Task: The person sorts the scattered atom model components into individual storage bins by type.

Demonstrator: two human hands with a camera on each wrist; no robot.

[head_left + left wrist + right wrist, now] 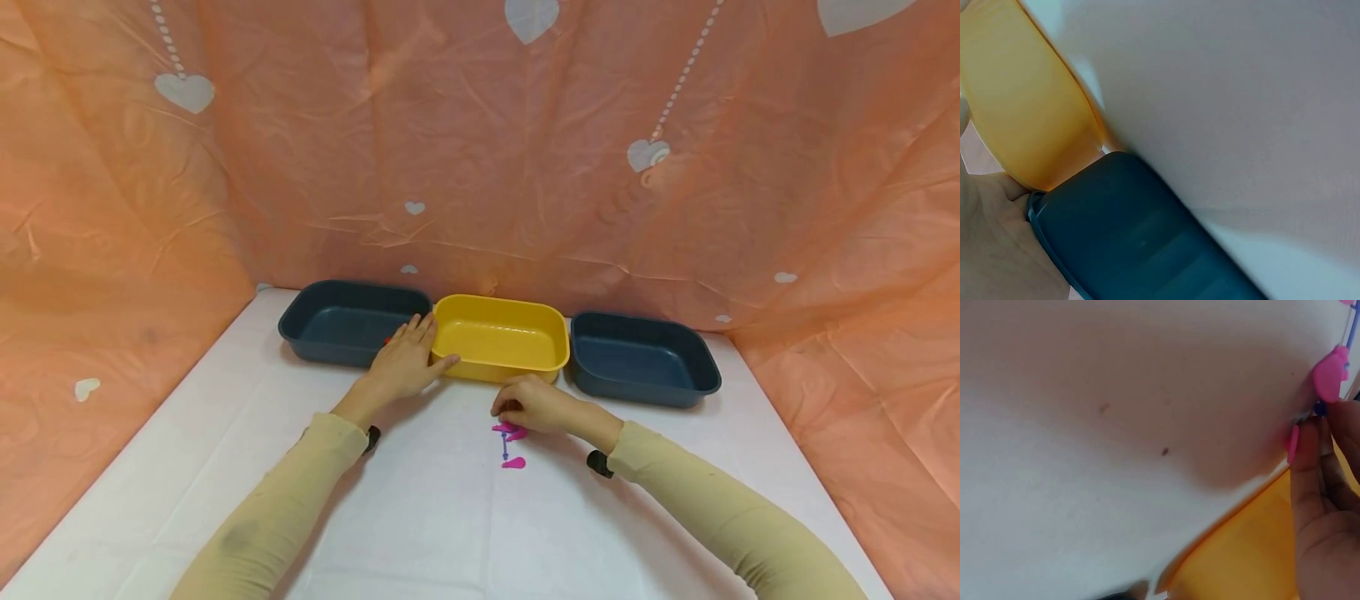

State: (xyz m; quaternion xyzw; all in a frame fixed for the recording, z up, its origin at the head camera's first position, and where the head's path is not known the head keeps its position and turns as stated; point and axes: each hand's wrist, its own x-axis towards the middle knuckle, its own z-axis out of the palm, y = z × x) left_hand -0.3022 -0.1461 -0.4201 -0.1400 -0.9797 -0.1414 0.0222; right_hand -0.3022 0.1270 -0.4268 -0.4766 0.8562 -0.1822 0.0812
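Note:
My left hand (405,362) rests with fairly straight fingers over the adjoining ends of the left dark blue bin (330,348) and the yellow bin (502,372). Its thumb lies along the yellow bin's near side. In front of the yellow bin, my right hand (536,405) pinches a small pink and purple plastic piece close over the white table. The right wrist view shows its fingertips at the purple end beside a pink paddle-shaped part (1330,375). A thin purple rod (506,447) runs toward me to another pink paddle-shaped part (514,463). The fingers hide some of the piece.
A second dark blue bin (645,390) stands right of the yellow one, completing a row at the back of the white table (420,517). Something small and red (387,340) shows beside the left hand, at the left bin. An orange curtain (480,167) with white hearts encloses the back and sides.

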